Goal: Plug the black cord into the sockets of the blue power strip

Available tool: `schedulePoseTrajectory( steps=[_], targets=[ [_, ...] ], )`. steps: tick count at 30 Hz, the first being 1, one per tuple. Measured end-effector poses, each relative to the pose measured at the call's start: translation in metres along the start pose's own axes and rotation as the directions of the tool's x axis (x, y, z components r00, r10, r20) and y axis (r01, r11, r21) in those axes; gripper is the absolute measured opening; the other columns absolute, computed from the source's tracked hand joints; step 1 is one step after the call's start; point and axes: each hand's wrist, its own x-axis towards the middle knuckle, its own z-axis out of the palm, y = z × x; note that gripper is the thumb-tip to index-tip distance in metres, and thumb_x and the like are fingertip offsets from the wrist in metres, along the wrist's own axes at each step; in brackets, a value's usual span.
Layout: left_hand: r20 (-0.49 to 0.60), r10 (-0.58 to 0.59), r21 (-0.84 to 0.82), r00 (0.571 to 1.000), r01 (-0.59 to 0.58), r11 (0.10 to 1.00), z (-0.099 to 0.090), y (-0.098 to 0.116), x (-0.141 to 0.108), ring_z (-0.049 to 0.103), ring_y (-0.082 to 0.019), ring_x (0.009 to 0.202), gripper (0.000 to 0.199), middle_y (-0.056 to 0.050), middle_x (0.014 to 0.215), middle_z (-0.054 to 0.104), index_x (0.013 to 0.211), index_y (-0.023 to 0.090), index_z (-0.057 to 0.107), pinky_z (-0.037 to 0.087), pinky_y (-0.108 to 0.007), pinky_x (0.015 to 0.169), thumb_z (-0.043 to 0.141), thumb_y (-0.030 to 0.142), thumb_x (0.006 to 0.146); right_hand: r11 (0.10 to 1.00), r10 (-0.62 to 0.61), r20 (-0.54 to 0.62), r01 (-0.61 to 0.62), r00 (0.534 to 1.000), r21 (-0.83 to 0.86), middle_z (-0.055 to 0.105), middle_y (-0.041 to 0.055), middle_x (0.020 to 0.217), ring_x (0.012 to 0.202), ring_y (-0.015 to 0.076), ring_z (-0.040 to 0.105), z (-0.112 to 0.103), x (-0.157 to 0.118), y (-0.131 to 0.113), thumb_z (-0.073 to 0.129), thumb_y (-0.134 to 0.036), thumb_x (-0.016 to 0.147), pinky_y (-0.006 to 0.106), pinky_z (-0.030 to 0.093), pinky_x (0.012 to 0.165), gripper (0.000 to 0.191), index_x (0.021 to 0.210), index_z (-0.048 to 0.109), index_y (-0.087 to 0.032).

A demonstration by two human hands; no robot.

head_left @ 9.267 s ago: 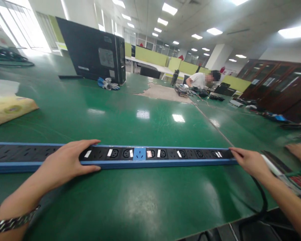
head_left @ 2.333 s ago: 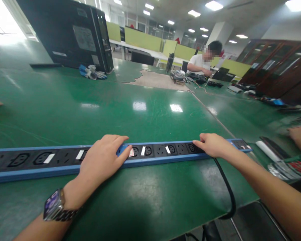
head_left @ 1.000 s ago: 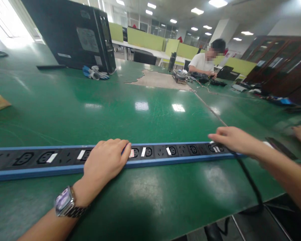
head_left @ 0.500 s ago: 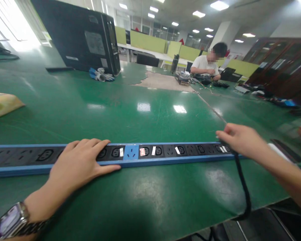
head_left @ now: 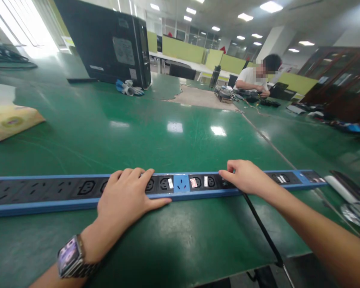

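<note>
A long blue-edged power strip (head_left: 181, 183) with black sockets lies across the green table near its front. My left hand (head_left: 127, 196) rests over it left of the blue socket, fingers spread across the far edge and thumb along the near edge. A watch (head_left: 69, 256) is on that wrist. Over the strip, right of the blue socket, my right hand (head_left: 243, 176) is closed on a black cable (head_left: 264, 232), which runs down past the table's front edge. The cable's end is hidden by the fingers. White labels sit beside several sockets.
A black computer case (head_left: 117, 48) stands at the back left, with gloves (head_left: 129, 87) beside it. A yellow tissue pack (head_left: 15, 120) lies at the left. Across the table (head_left: 150, 140) a person (head_left: 250, 78) handles dark parts. A white roll-like object (head_left: 342, 190) lies at the right.
My right hand has moved left along the strip with the black cable. My left hand still rests on the strip; it and the strip appear further right in view.
</note>
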Motion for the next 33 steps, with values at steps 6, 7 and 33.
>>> schedulePoseTrajectory(
  steps=[6, 7, 33],
  targets=[
    [0.017, 0.018, -0.006, 1.000, -0.018, 1.000, -0.002, -0.003, 0.001, 0.057, -0.036, 0.101, 0.081, -0.015, 0.108, 0.067, 0.115, 0.017, 0.064, 0.039, -0.052, 0.089, 0.046, 0.082, 0.068, 0.987, 0.004, 0.009, -0.003, 1.000, -0.159, 0.068, 0.0083, 0.075, 0.067, 0.0191, 0.060, -0.003, -0.003, -0.011, 0.041, -0.046, 0.087, 0.027, 0.029, 0.055, 0.035, 0.074, 0.060, -0.020],
    [0.017, 0.021, -0.009, 1.000, -0.021, 1.000, -0.002, -0.003, 0.001, 0.057, -0.036, 0.101, 0.081, -0.015, 0.108, 0.067, 0.114, 0.018, 0.064, 0.039, -0.052, 0.088, 0.046, 0.082, 0.068, 0.985, -0.003, 0.034, 0.009, 0.999, -0.171, 0.068, 0.0090, 0.077, 0.068, 0.0200, 0.061, -0.002, -0.001, -0.012, 0.041, -0.045, 0.087, 0.027, 0.030, 0.055, 0.035, 0.075, 0.062, -0.020],
    [0.017, -0.012, -0.028, 1.000, 0.012, 1.000, -0.001, -0.002, -0.001, 0.056, -0.033, 0.102, 0.078, -0.012, 0.106, 0.067, 0.113, 0.022, 0.063, 0.035, -0.048, 0.092, 0.046, 0.083, 0.067, 0.998, 0.060, -0.207, -0.055, 0.977, 0.029, 0.050, 0.0033, 0.050, 0.051, 0.0154, 0.047, -0.029, -0.045, 0.018, 0.035, -0.052, 0.085, 0.028, 0.030, 0.049, 0.047, 0.050, 0.042, -0.022]
  ],
)
